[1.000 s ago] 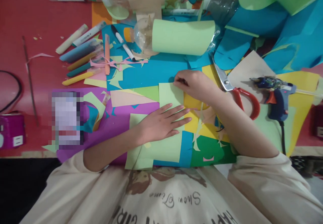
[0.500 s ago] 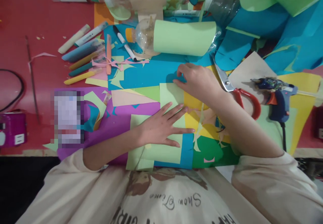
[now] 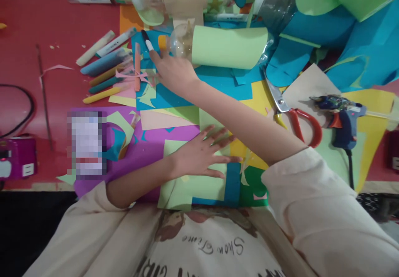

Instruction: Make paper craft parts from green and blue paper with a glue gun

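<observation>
My left hand lies flat with fingers spread on pale green paper, pressing over its upper part. My right hand reaches across to the upper left, its fingers closed at a white marker with a black cap. The marker's lower part is hidden under the fingers. Just right of that hand lies a clear bottle with an orange cap, wrapped in a pale green paper sleeve. Blue paper lies under the hand and the marker.
Red-handled scissors and a blue glue gun lie at the right. Several markers and a blurred phone-like rectangle are at the left. Paper scraps cover purple paper. More bottles lie at the back.
My right hand has moved left and away from me, from above the pale green and yellow paper to the black-capped marker. My left hand stays spread on the paper.
</observation>
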